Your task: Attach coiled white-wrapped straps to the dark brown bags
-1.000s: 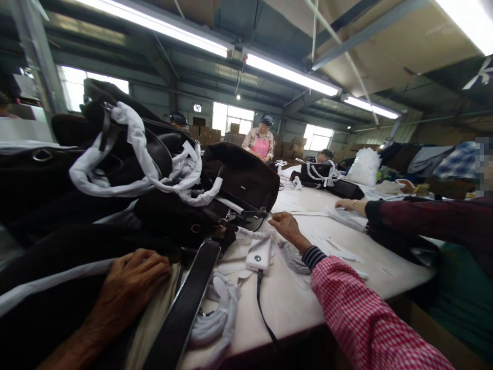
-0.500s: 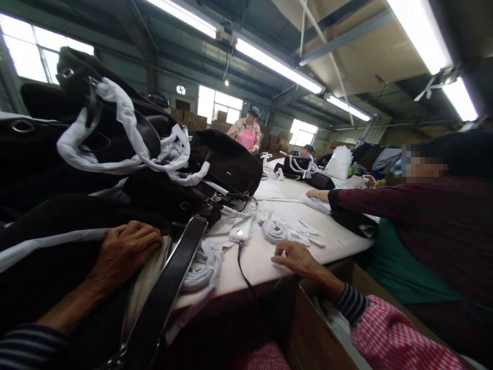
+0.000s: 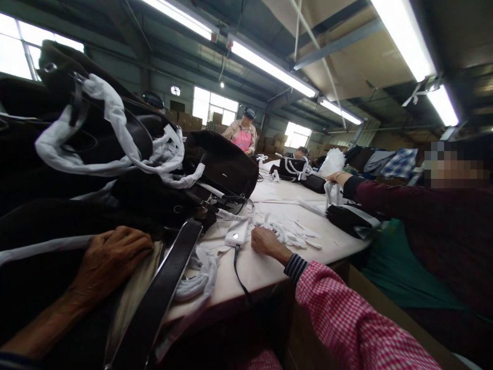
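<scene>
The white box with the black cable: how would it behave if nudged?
The white box looks stiff, given its straight edges. Lying flat, it would probably slide, not roll. The attached black cable might tug at it.

Tube lamps (image 3: 273, 69) glow overhead. A clock (image 3: 175, 90) hangs left of a window (image 3: 210, 105), above cartons (image 3: 188, 122). A person (image 3: 233, 130) wears a pink apron (image 3: 243, 140).

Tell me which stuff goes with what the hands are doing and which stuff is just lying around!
Seems part of the job:
dark bag under the left hand
white coil by the right hand
black strap near the left hand

Seems just lying about:
white boxy device
black cable plugged into it
checked cloth at the back
</scene>
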